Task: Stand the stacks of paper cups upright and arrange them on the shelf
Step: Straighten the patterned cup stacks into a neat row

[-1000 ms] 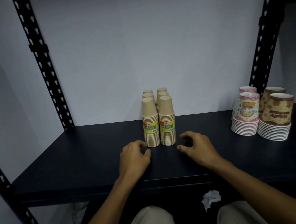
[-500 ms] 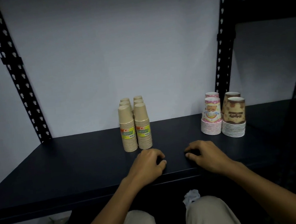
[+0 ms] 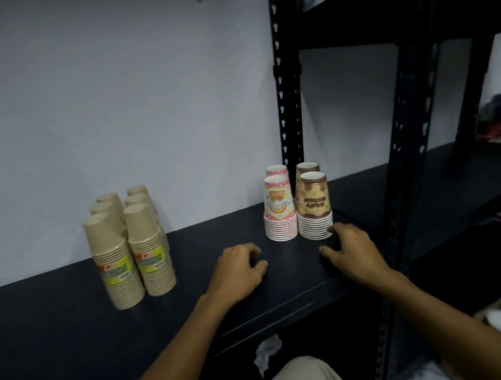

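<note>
Several stacks of plain brown paper cups (image 3: 129,247) stand upside down in two rows at the left of the dark shelf (image 3: 57,325). Two pink patterned stacks (image 3: 279,211) and two brown patterned stacks (image 3: 314,208) stand close together at the shelf's right end. My left hand (image 3: 238,270) rests on the shelf in front of the pink stacks, fingers loosely curled, holding nothing. My right hand (image 3: 351,252) rests just in front and to the right of the brown patterned stacks, fingers loosely curled, a fingertip close to the front stack's base.
A black perforated upright (image 3: 285,73) rises behind the patterned stacks, another upright (image 3: 399,157) stands to the right. A neighbouring rack (image 3: 471,174) holds coloured packets at far right. A crumpled white paper (image 3: 266,353) lies on the floor below, by my knee.
The view has swung right and both hands have moved right along the shelf, away from the plain brown stacks, to just in front of the patterned stacks.
</note>
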### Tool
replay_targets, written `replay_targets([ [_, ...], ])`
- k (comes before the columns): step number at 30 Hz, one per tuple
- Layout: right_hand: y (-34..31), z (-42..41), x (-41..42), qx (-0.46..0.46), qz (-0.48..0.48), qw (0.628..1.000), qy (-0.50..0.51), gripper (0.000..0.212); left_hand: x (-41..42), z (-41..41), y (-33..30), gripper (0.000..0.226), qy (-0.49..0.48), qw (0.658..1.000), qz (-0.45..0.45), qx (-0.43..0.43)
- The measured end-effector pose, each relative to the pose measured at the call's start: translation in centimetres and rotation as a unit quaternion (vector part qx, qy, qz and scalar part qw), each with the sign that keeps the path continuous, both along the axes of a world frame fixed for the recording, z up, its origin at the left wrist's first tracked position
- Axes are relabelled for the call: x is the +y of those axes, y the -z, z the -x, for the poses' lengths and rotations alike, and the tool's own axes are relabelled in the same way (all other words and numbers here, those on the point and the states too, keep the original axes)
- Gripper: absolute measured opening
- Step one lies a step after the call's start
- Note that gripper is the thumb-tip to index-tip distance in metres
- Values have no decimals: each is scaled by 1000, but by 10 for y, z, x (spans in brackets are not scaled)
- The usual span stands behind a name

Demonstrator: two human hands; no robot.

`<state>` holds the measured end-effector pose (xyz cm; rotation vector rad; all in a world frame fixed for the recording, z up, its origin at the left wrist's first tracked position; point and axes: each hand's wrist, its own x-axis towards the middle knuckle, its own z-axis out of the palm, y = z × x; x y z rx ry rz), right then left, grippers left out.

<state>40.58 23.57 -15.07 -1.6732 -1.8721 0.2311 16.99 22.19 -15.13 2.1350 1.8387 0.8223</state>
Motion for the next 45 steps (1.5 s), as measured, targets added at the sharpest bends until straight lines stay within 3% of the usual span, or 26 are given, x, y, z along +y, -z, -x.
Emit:
replay_targets([
  [4, -3, -4, 20, 74, -4, 997, 14, 55, 28, -14, 0, 58, -13, 995, 8, -98],
  [9, -2, -7, 45, 156, 9, 988, 9, 84, 57, -26, -1, 76, -27, 976, 18, -213],
  [12, -1, -6, 55, 178, 1, 984, -8, 78, 72, -31, -2, 85, -26, 967, 31, -253],
  [19, 1, 0, 68, 209, -17, 976, -49, 66, 82, -31, -3, 59, 5, 951, -2, -310],
  [27, 1, 38, 80, 196, -2, 974, -113, 58, 75, 2, 0, 58, -71, 946, -28, -316],
  [37, 7, 126, 103, 193, 12, 966, -170, 60, 69, 45, 1, 49, -294, 903, -59, -307],
  [45, 2, 140, 106, 193, 3, 962, -194, 60, 68, 47, -7, 50, -329, 900, -47, -281],
])
